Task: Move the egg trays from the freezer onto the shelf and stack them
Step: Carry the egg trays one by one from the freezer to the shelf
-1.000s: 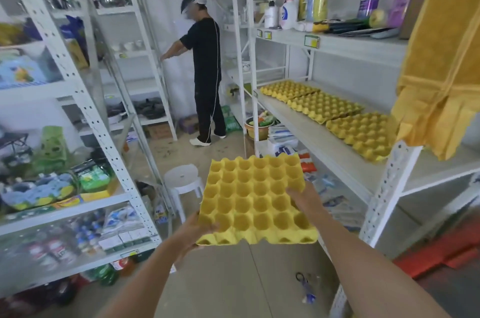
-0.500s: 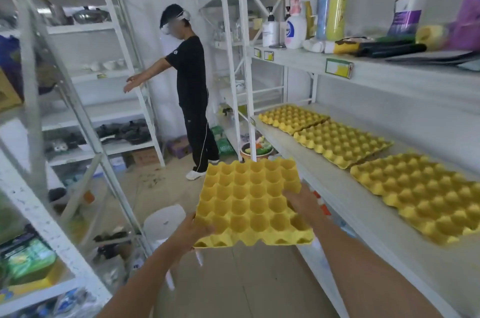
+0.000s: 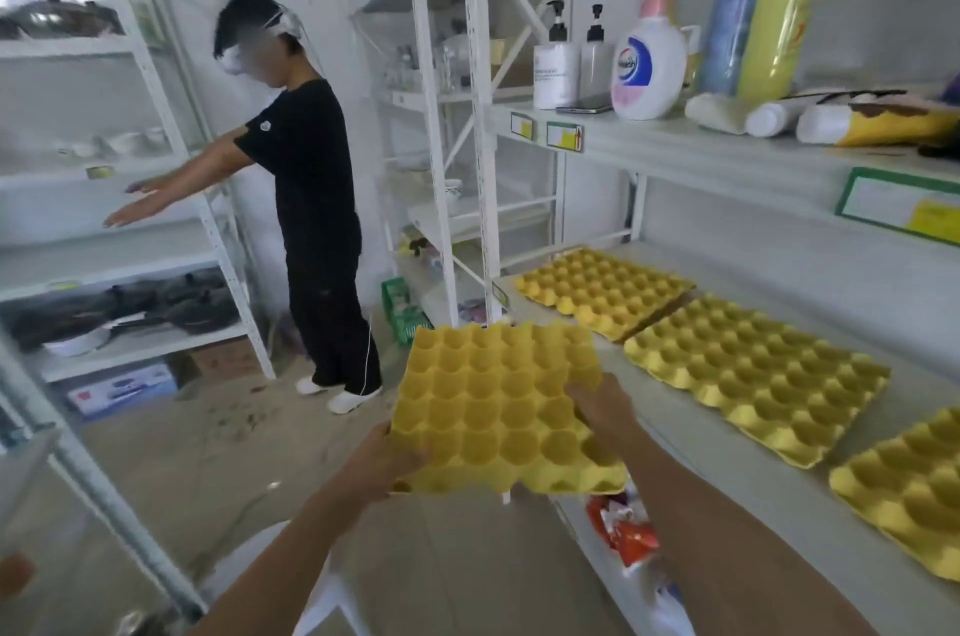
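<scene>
Both hands, left (image 3: 387, 459) and right (image 3: 605, 409), gripping an empty egg tray (image 3: 498, 401).

Nearest shelf tray (image 3: 904, 490) cut off at right edge, left hand (image 3: 387, 459) fingers under held tray (image 3: 501, 401), perhaps curled.

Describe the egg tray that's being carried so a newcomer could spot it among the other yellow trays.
Start at the long white shelf on the right, where three yellow egg trays lie in a row. Left of its front edge, over the floor, is the held tray. It alone is off the shelf, gripped by the left hand and right hand.
</scene>
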